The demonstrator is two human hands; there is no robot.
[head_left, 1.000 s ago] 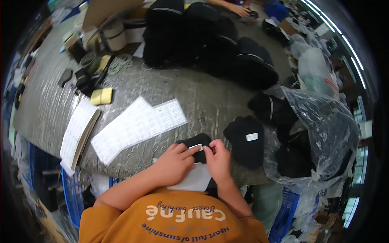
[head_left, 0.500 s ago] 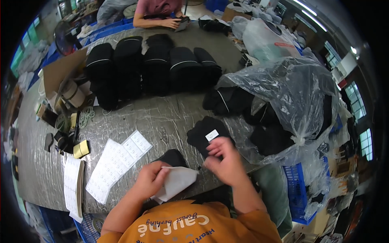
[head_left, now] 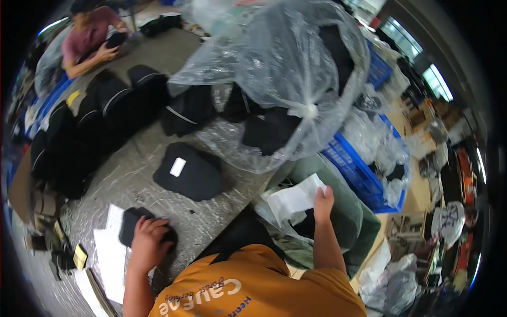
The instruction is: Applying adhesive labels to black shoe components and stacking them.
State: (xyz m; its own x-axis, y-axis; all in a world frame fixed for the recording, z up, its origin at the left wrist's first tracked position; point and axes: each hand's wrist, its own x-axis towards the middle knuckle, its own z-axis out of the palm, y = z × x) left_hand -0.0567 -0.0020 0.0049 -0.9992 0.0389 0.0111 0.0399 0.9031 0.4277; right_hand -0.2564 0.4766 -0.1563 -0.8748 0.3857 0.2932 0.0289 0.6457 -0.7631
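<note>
My left hand [head_left: 149, 242] presses on a small black fabric piece [head_left: 133, 222] at the near edge of the grey table [head_left: 132, 169]. My right hand [head_left: 322, 203] is out to the right, holding a white sheet of paper [head_left: 293, 201] over a green bin [head_left: 348, 211] lined with plastic. A black cap with a white label [head_left: 189, 171] lies on the table just beyond the left hand. White sticker sheets [head_left: 110, 253] lie to the left of that hand.
A large clear plastic bag [head_left: 285, 79] full of black caps sits at the table's far right. Rows of stacked black caps [head_left: 90, 121] cover the left. A blue crate [head_left: 364, 174] stands beside the bin. Another person [head_left: 87, 39] works at the far end.
My right hand has swung from the table out to the right and now holds the white paper over the bin. My left hand has settled on the black piece. The view has turned right.
</note>
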